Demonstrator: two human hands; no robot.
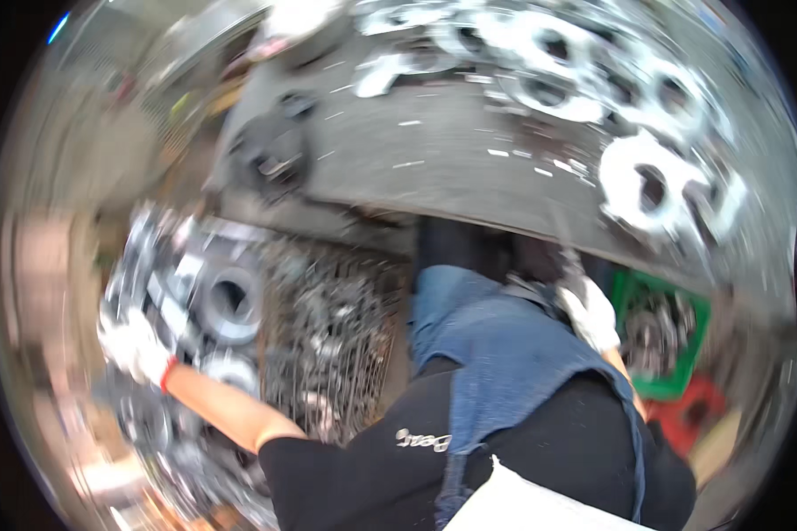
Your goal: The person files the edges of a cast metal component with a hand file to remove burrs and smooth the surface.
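My left hand, in a white glove with a red band at the wrist, reaches out to the left over a pile of grey ring-shaped metal parts. Motion smears its fingers, so whether it grips one of them cannot be told. Close to my lap, my gloved right hand is closed around a slim dark tool that points toward the table. The tool's exact kind is blurred.
A grey worktable spans the front, with shiny flanged metal rings at its right and a dark round part at its left. Beside my lap are a wire basket of small parts and a green crate.
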